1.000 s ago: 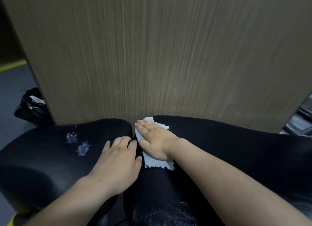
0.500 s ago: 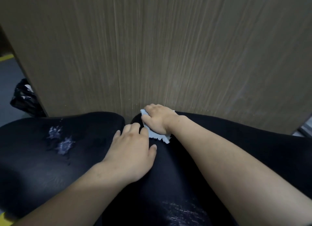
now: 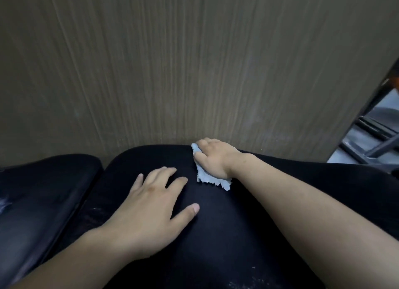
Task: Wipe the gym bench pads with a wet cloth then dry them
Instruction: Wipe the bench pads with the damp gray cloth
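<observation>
Two black padded bench cushions lie side by side: the large pad (image 3: 216, 250) under both hands and a second pad (image 3: 43, 191) to the left, split by a narrow gap. A pale blue-white cloth (image 3: 207, 178) with a frayed edge sits at the large pad's far edge. My right hand (image 3: 216, 159) holds it down there, fingers bent over the cloth and the pad's rim. My left hand (image 3: 151, 206) rests flat on the large pad, fingers spread, a little left of the cloth and not touching it.
A tall wood-grain panel (image 3: 194, 72) stands directly behind the pads and fills most of the view. Dark metal frame bars (image 3: 371, 144) and grey floor show at the right edge. Scuffed pale marks (image 3: 4, 202) show on the left pad.
My right hand has slid the cloth rightward along the pad's far edge. My left hand has moved from the gap between the pads onto the large pad and spread flat.
</observation>
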